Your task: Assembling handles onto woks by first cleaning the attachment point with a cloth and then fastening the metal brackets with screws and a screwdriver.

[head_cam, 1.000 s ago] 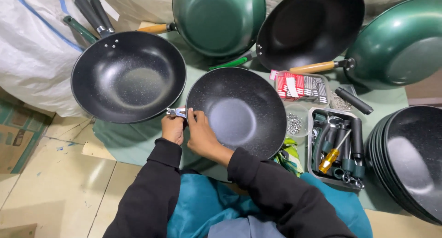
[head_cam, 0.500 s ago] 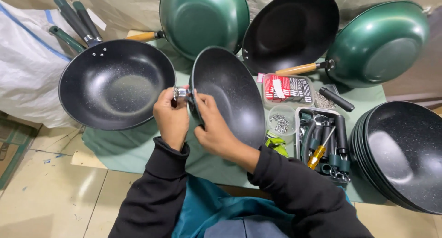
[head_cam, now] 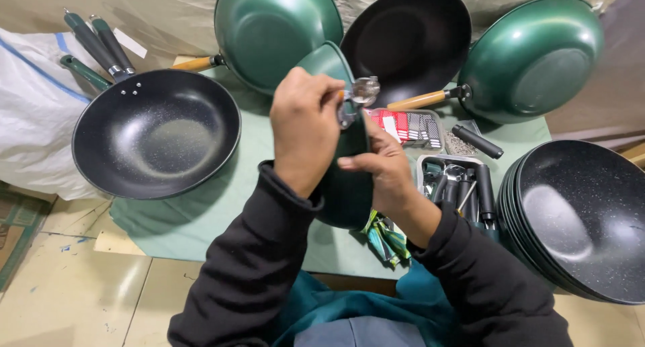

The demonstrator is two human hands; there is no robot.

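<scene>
Centrally, one green wok body (head_cam: 346,186) is held on edge, its rim running from near the lap up and away from the person, dark inside facing right. Left hand (head_cam: 306,128): closed on the upper rim, above and left of the metal handle bracket (head_cam: 357,98) at the top edge. Right hand (head_cam: 383,169): clasping the wok's right face lower down, fingers wrapped on it; the left is nearer the bracket.

Count on the green mat (head_cam: 201,216):
- finished woks with wooden handles, three (two green backs, one black inside)
- open black wok (head_cam: 156,133), one
- nested stack of wok bodies (head_cam: 584,219), one (number within unclear)
- loose dark handles (head_cam: 94,45), three
- tool tray (head_cam: 457,182), one
</scene>
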